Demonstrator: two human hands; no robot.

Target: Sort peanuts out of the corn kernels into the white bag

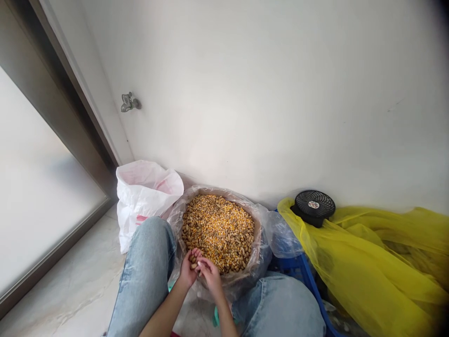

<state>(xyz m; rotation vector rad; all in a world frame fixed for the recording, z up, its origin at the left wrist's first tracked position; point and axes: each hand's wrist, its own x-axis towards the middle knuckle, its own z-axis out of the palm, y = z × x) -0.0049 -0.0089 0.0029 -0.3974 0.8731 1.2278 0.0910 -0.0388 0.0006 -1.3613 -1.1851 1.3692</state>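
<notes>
While the left hand [187, 271] cups a few peanuts [193, 260], the right hand [211, 276] just beside it, fingers [205, 265] pressed together, both over the near rim of a plastic-lined container [260, 238] heaped with corn kernels [219, 229]

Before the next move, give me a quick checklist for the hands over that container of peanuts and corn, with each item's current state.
1. Left hand has a grip: ok, in-shell peanuts sit in its fingers.
2. Right hand has a grip: cannot tell, its fingers are bunched against the left hand.
3. Hands over the container: ok, both are at its near edge.
4. Clear plastic liner in place: ok, it wraps the rim.
5. Legs clear of the liner: not ok, the jeans press against it.
</notes>
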